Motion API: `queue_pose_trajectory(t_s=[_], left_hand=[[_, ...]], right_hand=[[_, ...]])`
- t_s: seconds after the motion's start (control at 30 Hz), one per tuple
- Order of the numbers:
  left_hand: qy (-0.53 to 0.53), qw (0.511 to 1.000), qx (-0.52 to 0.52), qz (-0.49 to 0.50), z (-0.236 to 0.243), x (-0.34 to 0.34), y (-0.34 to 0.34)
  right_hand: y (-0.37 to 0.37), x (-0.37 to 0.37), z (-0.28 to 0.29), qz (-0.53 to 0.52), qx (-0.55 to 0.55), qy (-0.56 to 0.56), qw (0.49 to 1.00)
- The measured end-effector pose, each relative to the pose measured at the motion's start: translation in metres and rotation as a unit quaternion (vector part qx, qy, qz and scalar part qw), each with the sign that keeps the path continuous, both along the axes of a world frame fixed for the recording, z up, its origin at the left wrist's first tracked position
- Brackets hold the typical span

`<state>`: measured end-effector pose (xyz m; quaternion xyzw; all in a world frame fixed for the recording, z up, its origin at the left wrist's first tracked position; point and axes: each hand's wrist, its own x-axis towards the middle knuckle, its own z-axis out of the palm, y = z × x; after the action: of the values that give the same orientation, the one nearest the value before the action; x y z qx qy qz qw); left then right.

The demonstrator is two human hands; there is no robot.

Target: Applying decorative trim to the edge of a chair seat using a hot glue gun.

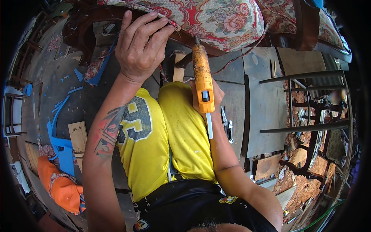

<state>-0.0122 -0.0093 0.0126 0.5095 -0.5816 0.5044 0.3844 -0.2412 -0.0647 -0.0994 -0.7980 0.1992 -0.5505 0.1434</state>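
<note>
My right hand (218, 94) is wrapped round the handle of a stained yellow-orange glue gun (202, 71), which hides most of its fingers. A pale glue stick (209, 125) pokes out of its back end. The gun's nozzle points at the lower edge of a floral upholstered seat (232, 17) with a dark carved wooden frame. My left hand (143, 44) lies with fingers stretched and apart, its fingertips against the seat's edge beside the red braided cord (172, 24). More of that cord (247, 52) hangs loose to the right of the gun.
Scissors (228, 129) lie on the floor boards right of my right forearm. Blue cut scraps (62, 145) and an orange cloth (58, 189) are on the left. Wood blocks (78, 136) lie near my left forearm. A dark metal frame (305, 127) stands at the right.
</note>
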Motion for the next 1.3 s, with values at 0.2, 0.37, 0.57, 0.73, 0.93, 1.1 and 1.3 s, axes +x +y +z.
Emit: queue_pose_trajectory(t_s=[0.2, 0.37, 0.57, 0.73, 0.93, 1.1, 1.3], left_hand=[[0.001, 1.0, 0.001, 0.005, 0.002, -0.002, 0.0], [0.003, 1.0, 0.005, 0.004, 0.002, -0.004, -0.001], [0.003, 1.0, 0.008, 0.008, 0.002, -0.003, 0.001], [0.009, 1.0, 0.01, 0.006, 0.002, -0.005, 0.0], [0.02, 0.999, 0.03, -0.009, 0.001, -0.011, -0.003], [0.005, 0.999, 0.042, 0.008, 0.004, -0.009, 0.006], [0.012, 0.999, 0.053, 0.002, 0.008, -0.012, 0.006]], right_hand=[[0.005, -0.002, 0.004, 0.004, -0.003, 0.007, 1.0], [0.006, -0.016, -0.003, -0.016, -0.011, 0.011, 1.0], [0.014, -0.066, -0.027, -0.218, 0.009, -0.002, 0.976], [-0.027, -0.127, -0.134, -0.306, 0.248, 0.064, 0.917], [-0.067, -0.19, -0.261, -0.319, 0.459, 0.255, 0.789], [-0.064, -0.156, -0.239, -0.376, 0.425, 0.385, 0.728], [-0.054, -0.015, -0.023, 0.016, 0.231, -0.003, 0.973]])
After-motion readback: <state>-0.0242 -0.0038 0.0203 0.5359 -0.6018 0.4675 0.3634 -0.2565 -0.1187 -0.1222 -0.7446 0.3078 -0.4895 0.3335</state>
